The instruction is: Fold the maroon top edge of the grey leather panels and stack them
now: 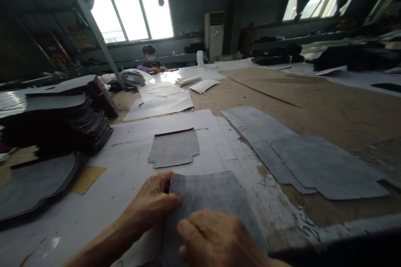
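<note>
A flat grey fabric-like panel (209, 194), at the near side of the white-papered surface (125, 183), is pinched at its left edge by the left hand (156, 200). The right hand (216, 238) curls above it; whether its grip holds anything, I cannot tell. Beyond lies a smaller notched grey panel (173, 150).

— Up front, the near panel (206, 190); just beyond it, a second panel (174, 149) flat on the paper sheet (125, 146)!
— And left?
— The back stack (90, 127), with the front stack (34, 185) before it and a card (89, 179) just beside that!
— Over right, an upper panel (326, 167) lies partly across a lower panel (250, 125)!
— Far across the worktop (203, 101) there's a person (152, 64), the cabinet (214, 35) further right, a window (130, 14) behind.
</note>
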Available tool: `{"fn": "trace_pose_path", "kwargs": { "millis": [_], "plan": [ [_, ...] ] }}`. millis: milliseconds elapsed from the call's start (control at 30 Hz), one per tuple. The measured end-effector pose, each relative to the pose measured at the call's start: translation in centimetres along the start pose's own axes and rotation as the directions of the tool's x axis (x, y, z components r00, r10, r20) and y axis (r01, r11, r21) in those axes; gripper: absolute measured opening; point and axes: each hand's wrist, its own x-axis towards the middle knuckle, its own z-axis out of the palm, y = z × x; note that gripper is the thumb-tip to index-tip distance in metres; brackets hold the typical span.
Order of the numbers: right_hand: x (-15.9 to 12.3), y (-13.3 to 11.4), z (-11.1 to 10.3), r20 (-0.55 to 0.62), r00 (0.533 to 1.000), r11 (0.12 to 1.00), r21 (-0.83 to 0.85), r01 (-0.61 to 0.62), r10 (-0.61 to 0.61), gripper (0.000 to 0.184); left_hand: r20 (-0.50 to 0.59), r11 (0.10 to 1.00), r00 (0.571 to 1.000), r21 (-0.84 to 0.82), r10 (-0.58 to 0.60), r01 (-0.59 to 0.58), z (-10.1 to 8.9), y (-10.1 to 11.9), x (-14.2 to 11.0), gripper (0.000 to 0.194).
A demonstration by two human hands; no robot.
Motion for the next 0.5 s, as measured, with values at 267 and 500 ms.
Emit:
{"fn": "trace_pose_path", "kwargs": {
  "millis": [267,500],
  "plan": [
    [-2.5,2.1,-1.7,0.096,0.988,0.965,-0.246,-0.091,0.118,0.043,-0.152,0.703,0.972,0.711,0.181,-0.020,-3.4,0.6,-0.5,0.034],
    [-2.3,0.8,-0.3,0.007,0.996,0.922,-0.379,-0.084,0.093,0.041,0.098,0.385,0.929,0.891,0.357,-0.242,1.3,0.8,2.0,0.032]
  ]
}}
